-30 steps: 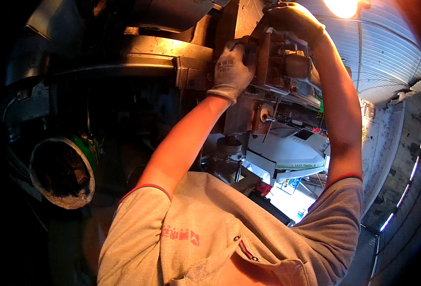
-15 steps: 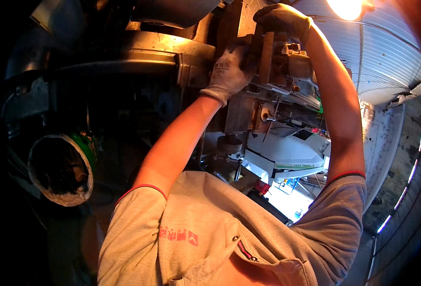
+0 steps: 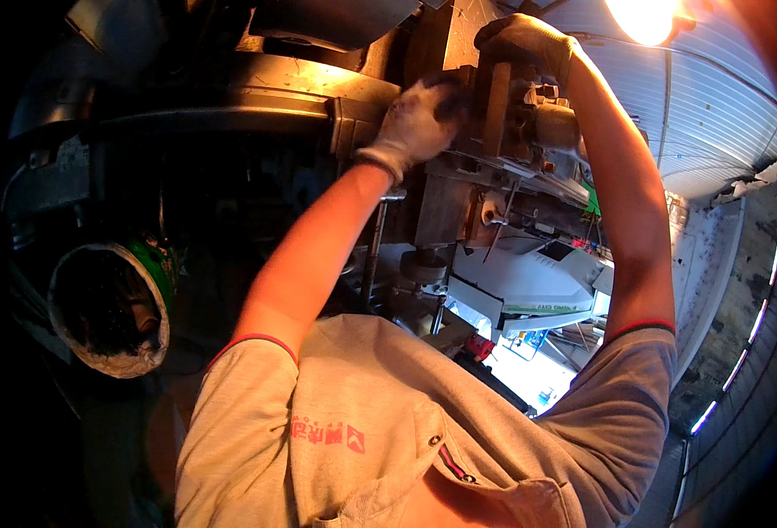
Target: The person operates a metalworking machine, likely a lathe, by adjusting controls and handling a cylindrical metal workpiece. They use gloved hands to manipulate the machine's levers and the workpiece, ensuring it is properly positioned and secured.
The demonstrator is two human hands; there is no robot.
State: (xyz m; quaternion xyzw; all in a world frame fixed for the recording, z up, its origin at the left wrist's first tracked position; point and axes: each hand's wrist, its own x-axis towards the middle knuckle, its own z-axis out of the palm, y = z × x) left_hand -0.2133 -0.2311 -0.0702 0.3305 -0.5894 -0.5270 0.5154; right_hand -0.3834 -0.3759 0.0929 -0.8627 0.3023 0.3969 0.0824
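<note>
Both arms up overhead, hands in gloves, working on a rusty metal assembly (image 3: 503, 114) bolted under a big machine. Left hand (image 3: 413, 128), pale knit glove, fingers curled and pressed against the assembly's left face, next to a flat steel beam (image 3: 300, 88); can't tell if it's actually clamping anything or just bracing. Right hand (image 3: 522, 37), darker glove, closed over the assembly's top edge, fingers wrapped round it. A round brass-coloured cylinder (image 3: 554, 126) sticks out on the assembly's right side, just below the right wrist, not touched. Thin rod (image 3: 372, 255) hangs down beside the left forearm. Lamp (image 3: 645, 16) glaring at top right, v. bright. Off to the left, well apart from the hands, a round pipe opening (image 3: 106, 308) w/ green rim. White panel (image 3: 529, 282) shows between the arms, lower down. Grey shirt w/ red trim.
</note>
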